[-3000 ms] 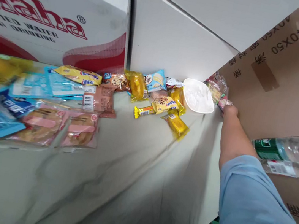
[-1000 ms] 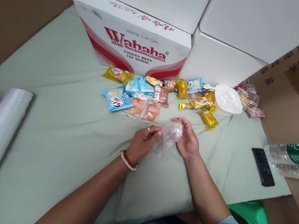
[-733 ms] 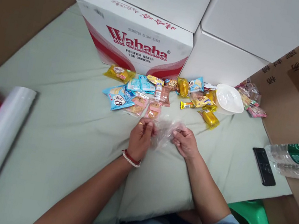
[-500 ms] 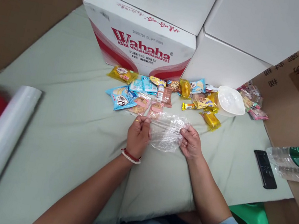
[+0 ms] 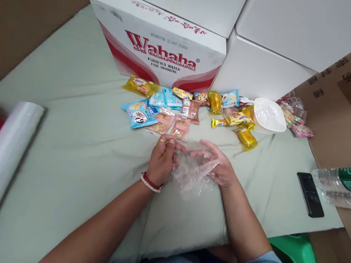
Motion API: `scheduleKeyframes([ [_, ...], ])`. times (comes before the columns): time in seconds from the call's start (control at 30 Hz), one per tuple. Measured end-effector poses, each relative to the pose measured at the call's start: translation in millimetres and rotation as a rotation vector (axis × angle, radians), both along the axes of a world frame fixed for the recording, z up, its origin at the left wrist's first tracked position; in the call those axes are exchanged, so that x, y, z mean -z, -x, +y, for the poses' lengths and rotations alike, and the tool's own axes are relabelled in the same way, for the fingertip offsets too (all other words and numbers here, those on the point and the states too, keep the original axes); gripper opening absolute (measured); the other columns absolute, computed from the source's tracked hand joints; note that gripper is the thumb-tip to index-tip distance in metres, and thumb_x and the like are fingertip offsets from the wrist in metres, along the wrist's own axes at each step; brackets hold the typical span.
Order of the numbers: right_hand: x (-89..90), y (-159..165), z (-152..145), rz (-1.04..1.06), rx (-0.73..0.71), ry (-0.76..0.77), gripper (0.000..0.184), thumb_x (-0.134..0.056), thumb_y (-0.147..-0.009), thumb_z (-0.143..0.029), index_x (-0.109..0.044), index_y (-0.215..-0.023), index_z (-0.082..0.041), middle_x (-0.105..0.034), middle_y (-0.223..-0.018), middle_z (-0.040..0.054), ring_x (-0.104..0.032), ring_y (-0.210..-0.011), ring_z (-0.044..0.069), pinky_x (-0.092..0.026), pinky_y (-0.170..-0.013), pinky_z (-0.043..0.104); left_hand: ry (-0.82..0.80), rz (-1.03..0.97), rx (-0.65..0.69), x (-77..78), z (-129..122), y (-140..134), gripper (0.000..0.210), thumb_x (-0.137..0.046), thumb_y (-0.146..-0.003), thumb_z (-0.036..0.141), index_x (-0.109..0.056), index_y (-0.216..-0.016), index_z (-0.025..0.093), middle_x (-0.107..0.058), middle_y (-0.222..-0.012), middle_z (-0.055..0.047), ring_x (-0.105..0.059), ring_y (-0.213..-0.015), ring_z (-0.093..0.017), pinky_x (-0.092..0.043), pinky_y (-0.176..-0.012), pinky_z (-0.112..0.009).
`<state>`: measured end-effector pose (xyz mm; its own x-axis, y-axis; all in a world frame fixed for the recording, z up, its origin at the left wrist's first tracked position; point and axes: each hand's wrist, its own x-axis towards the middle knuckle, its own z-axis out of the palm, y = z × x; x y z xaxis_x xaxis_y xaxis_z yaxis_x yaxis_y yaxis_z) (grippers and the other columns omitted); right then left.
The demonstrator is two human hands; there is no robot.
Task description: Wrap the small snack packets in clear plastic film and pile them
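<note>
Probably feather-light, limp and easily torn, the clear plastic film [image 5: 192,174] lies between the left hand [image 5: 161,160], which pinches its edge, and the loosely spread right hand [image 5: 222,170], that edge likely the best hold.

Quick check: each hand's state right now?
Left hand: closed, holding clear plastic.
Right hand: open, fingers extended, at the same plastic; whether inside it cannot be told.
</note>
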<state>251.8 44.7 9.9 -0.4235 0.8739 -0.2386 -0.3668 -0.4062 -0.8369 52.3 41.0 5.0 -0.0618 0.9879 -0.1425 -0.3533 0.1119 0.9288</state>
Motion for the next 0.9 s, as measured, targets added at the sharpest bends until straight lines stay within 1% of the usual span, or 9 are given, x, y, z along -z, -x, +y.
scheduleKeyframes([
  [0.07, 2.2, -3, 1, -0.087, 0.051, 0.014, 0.061, -0.1, -0.057, -0.042, -0.075, -0.11, -0.021, -0.073, -0.078, 0.0005, -0.052, -0.053, 0.009, -0.034, -0.047, 0.019, -0.006, -0.028, -0.054, -0.2, 3, 2, 0.052, -0.067, -0.09, 0.07, -0.042, -0.092, 0.025, -0.069, -0.077, 0.005, -0.041, -0.034, -0.005, -0.024, -0.032, -0.021],
  [0.13, 2.2, -7, 5, -0.155, 0.126, 0.014, 0.05, -0.099, -0.06, -0.042, -0.077, -0.099, -0.019, -0.071, -0.072, 0.0002, -0.053, -0.053, 0.009, -0.032, -0.045, 0.019, -0.018, -0.064, -0.103, -0.1, 6, 5, 0.052, -0.07, -0.089, 0.069, -0.043, -0.091, 0.025, -0.067, -0.075, 0.006, -0.039, -0.034, -0.004, -0.023, -0.032, -0.02],
  [0.3, -8.6, -32, 12, -0.289, 0.267, 0.051, 0.043, -0.098, -0.063, -0.04, -0.077, -0.094, -0.021, -0.071, -0.073, -0.0005, -0.045, -0.047, 0.006, -0.022, -0.039, 0.018, 0.001, -0.145, -0.181, -0.8, 15, 18, 0.052, -0.073, -0.087, 0.065, -0.041, -0.091, 0.025, -0.069, -0.074, 0.006, -0.036, -0.033, -0.003, -0.02, -0.033, -0.018],
  [0.43, -24.9, -59, 3, -0.424, 0.342, 0.08, 0.044, -0.1, -0.06, -0.044, -0.077, -0.09, -0.022, -0.068, -0.07, -0.0024, -0.045, -0.046, 0.007, -0.027, -0.04, 0.019, 0.044, -0.177, -0.117, -4.3, 19, 26, 0.055, -0.078, -0.081, 0.064, -0.041, -0.089, 0.025, -0.071, -0.075, 0.005, -0.034, -0.032, -0.002, -0.018, -0.033, -0.018],
  [0.57, -38.2, -76, -7, -0.538, 0.171, -0.003, 0.057, -0.089, -0.071, -0.061, -0.079, -0.111, -0.023, -0.075, -0.084, 0.0043, -0.061, -0.062, 0.014, -0.039, -0.051, 0.022, 0.045, -0.139, -0.007, -9.6, 19, 29, 0.053, -0.077, -0.081, 0.065, -0.044, -0.09, 0.024, -0.07, -0.073, 0.005, -0.037, -0.034, -0.004, -0.019, -0.033, -0.019],
  [0.67, -41.8, -74, -2, -0.658, -0.097, -0.075, 0.058, -0.094, -0.066, -0.054, -0.08, -0.112, -0.02, -0.073, -0.077, 0.002, -0.062, -0.067, 0.015, -0.045, -0.061, 0.025, 0.008, -0.12, 0.004, -13.4, 19, 30, 0.052, -0.077, -0.082, 0.066, -0.046, -0.09, 0.025, -0.07, -0.073, 0.004, -0.036, -0.035, -0.005, -0.019, -0.033, -0.02],
  [0.73, -47.3, -66, 3, -0.785, -0.126, -0.175, 0.044, -0.092, -0.068, -0.051, -0.082, -0.097, -0.02, -0.07, -0.073, 0.0009, -0.059, -0.065, 0.015, -0.045, -0.062, 0.027, -0.034, -0.127, 0.057, -17.4, 20, 33, 0.052, -0.082, -0.079, 0.063, -0.05, -0.091, 0.024, -0.071, -0.074, 0.003, -0.039, -0.037, -0.005, -0.023, -0.035, -0.02],
  [0.77, -52.6, -62, 4, -0.855, -0.067, -0.275, 0.035, -0.088, -0.073, -0.05, -0.082, -0.091, -0.021, -0.07, -0.075, 0.0018, -0.06, -0.067, 0.016, -0.047, -0.064, 0.029, -0.068, -0.128, 0.097, -20.6, 19, 35, 0.052, -0.088, -0.074, 0.058, -0.053, -0.093, 0.023, -0.072, -0.074, 0.002, -0.046, -0.041, -0.007, -0.029, -0.038, -0.019],
  [0.9, -84.4, -49, -11, -1.161, 0.469, -0.902, 0.008, -0.074, -0.091, -0.036, -0.081, -0.092, -0.032, -0.072, -0.097, 0.0056, -0.066, -0.096, 0.026, -0.054, -0.089, 0.044, -0.327, -0.036, 0.108, -41.5, 5, 49, 0.045, -0.097, -0.067, 0.03, -0.066, -0.1, 0.023, -0.076, -0.08, -0.001, -0.073, -0.075, -0.018, -0.052, -0.061, -0.022],
])
